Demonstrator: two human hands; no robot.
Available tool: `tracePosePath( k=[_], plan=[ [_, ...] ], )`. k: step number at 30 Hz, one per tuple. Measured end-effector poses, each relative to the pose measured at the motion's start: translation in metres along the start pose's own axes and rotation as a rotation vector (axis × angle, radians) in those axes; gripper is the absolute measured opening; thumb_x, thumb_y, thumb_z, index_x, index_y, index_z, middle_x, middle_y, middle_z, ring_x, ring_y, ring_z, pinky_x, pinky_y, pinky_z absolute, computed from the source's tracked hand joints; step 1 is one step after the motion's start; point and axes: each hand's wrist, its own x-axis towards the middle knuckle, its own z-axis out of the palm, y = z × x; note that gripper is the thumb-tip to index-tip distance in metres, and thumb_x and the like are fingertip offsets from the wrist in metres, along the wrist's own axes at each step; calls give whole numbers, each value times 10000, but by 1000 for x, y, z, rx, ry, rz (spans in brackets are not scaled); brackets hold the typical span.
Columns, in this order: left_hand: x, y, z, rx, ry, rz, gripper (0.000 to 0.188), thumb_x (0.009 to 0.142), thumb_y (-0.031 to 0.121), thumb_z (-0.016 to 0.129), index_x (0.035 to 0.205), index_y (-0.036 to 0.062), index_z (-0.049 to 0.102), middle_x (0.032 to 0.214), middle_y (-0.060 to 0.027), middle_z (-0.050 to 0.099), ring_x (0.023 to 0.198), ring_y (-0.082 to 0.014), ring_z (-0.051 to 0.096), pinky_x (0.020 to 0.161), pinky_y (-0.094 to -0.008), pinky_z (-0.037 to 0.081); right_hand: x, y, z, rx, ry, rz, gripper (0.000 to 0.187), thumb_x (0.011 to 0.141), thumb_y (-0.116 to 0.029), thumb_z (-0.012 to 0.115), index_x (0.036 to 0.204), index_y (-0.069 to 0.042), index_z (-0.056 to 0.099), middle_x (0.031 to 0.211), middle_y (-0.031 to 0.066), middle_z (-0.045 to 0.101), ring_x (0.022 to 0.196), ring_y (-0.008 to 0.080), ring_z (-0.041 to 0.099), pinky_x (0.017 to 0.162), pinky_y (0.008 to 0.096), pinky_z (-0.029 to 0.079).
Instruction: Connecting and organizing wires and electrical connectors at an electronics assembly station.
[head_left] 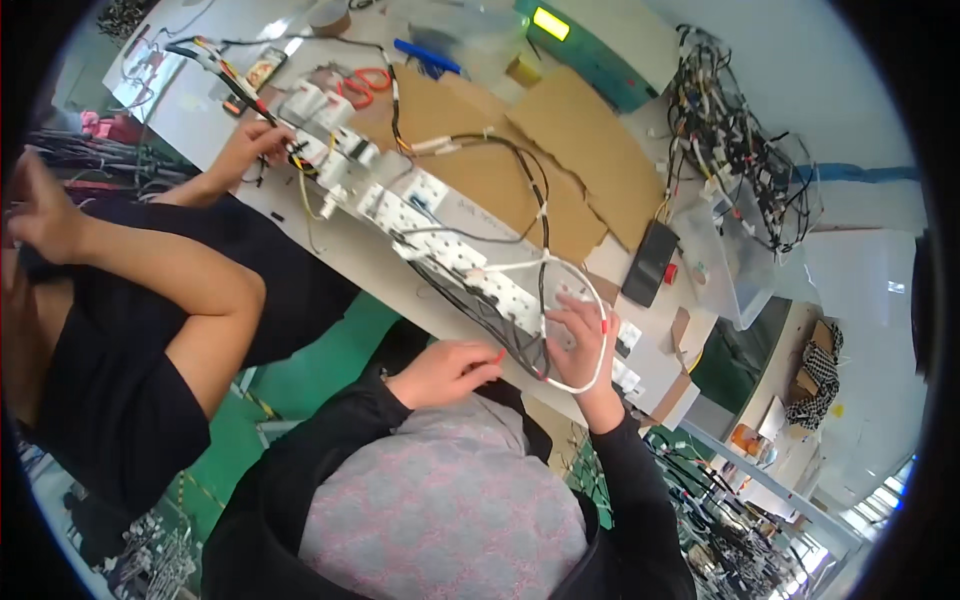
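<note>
My left hand [445, 373] is closed near the table's front edge, its fingertips pinching a small red piece [500, 357], too small to name. To its right, my right hand [580, 345] has its fingers curled at a looped white cable [572, 262], which passes over it and bears a red mark. Black cables [470, 308] of the same harness run beside the hands, along a long white board [440, 247] with rows of dark holes. The harness continues up the table as a black-wrapped branch [541, 190].
Another person's hand [258, 148] works at white connector blocks on the left. Behind the board lie brown cardboard [590, 150], red-handled scissors [368, 85] and a green device with a lit display [600, 55]. A black box [652, 262], clear bin [725, 260] and hanging wire bundle [720, 130] stand right.
</note>
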Motion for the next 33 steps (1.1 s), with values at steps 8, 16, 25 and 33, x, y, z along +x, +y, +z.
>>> tracePosePath(
  k=[8,16,25,33],
  plan=[
    [-3,-2,33,-126,99,-177,99,898,27,582,951,-36,638,827,-115,630,707,-209,701,611,-288,532,16,21,-10,131,-65,-279,271,634,-52,790,861,-94,647,1168,91,635,1064,330,574,921,452,447],
    [-20,-1,39,-289,161,-246,84,935,-1,561,930,-57,624,912,-115,636,802,-195,721,630,-243,540,25,17,-10,147,-172,-294,231,654,14,750,812,-66,602,1109,111,613,1055,350,585,931,456,468],
    [-40,32,5,-844,185,-88,184,1004,120,554,986,-50,621,949,-118,649,837,-204,696,741,-302,570,25,3,-9,59,-203,-339,222,646,114,679,797,6,557,1087,183,583,1042,387,607,943,447,501],
    [-62,2,-19,-892,209,-133,235,1012,136,500,969,-70,605,962,-153,627,819,-258,706,712,-318,595,41,12,-12,209,-396,-85,181,704,55,713,833,-3,600,1056,143,612,1044,331,613,975,379,468]
  ],
)
